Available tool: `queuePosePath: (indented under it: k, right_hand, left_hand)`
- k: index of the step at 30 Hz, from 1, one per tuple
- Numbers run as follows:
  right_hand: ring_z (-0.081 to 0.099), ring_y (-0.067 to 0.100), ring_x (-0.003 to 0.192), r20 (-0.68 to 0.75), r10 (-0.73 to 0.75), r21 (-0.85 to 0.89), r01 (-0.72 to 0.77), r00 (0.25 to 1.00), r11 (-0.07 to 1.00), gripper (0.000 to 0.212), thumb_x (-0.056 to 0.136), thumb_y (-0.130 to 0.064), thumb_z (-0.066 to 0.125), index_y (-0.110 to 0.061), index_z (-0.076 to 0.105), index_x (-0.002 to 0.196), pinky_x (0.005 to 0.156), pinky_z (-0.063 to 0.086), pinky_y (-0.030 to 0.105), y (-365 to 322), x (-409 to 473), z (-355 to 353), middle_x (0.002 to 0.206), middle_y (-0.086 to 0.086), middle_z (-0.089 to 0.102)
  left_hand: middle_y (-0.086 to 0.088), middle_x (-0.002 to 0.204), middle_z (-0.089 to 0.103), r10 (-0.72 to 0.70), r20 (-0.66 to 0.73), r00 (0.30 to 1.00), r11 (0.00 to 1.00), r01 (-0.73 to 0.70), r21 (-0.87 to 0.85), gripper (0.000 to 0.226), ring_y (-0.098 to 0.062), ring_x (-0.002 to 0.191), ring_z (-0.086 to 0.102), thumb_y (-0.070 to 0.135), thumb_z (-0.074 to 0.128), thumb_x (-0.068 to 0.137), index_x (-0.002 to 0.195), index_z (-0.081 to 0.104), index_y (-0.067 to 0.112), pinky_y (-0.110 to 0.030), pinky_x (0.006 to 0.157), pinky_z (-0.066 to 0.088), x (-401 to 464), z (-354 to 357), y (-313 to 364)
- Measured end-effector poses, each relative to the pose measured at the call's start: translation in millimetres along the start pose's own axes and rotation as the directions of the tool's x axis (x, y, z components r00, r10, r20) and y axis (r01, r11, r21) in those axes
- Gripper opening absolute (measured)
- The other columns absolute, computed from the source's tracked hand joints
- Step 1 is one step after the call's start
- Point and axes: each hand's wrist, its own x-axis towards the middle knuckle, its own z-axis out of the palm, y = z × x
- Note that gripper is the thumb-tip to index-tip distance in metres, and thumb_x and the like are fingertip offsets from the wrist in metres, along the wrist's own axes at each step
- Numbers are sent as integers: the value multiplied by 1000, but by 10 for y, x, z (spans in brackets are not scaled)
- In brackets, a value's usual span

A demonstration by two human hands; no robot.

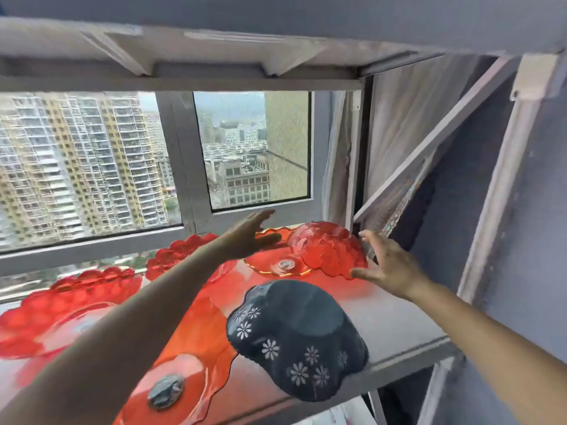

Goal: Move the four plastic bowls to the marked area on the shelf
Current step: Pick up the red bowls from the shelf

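On a shelf (399,326) beside a high-rise window, a red plastic bowl (328,246), overturned at the back right corner, is flanked by the spread, empty left hand (248,237) and right hand (383,265); light, slick, probably best gripped at its scalloped rim.

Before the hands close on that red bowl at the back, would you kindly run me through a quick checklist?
1. Left hand open, empty: ok.
2. Right hand open, empty: ok.
3. Tilted red bowl between both hands, not yet gripped: ok.
4. It leans on a red plate that may shift: not ok.
5. Dark bowl upside down, overhanging the shelf front edge: not ok.
6. Marked area visible: cannot tell.
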Motion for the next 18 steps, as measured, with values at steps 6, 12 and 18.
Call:
queuePosePath:
  k: [6, 12, 18]
  right_hand:
    - [28, 23, 144, 170, 74, -50, -67, 983, 997, 114, 63, -66, 75, -26, 19, 154, 115, 32, 40, 166, 213, 389, 161, -3, 23]
    - [4, 25, 152, 250, 60, 9, -64, 966, 998, 130, 55, -65, 80, -39, 0, 155, 120, 22, 46, 322, 383, 619, 165, -12, -6]
    - [19, 20, 149, 175, -22, 82, 8, 984, 997, 124, 58, -64, 79, -31, 11, 156, 117, 30, 45, 442, 464, 698, 165, -7, 6]
  left_hand:
    - [-14, 152, 39, -128, 163, 978, 991, 130, -3, 72, -29, 133, 48, 41, 55, 91, 150, 25, 14, -41, 108, 42, 415, 359, -116]
    - [-8, 160, 23, -54, 259, 964, 983, 6, 186, 92, -25, 144, 30, 46, 62, 85, 154, 7, 20, -34, 114, 27, 688, 638, -342]
    - [-4, 159, 27, 49, 287, 957, 995, -72, 69, 90, -17, 143, 29, 33, 68, 83, 153, 13, 23, -27, 113, 26, 793, 756, -485]
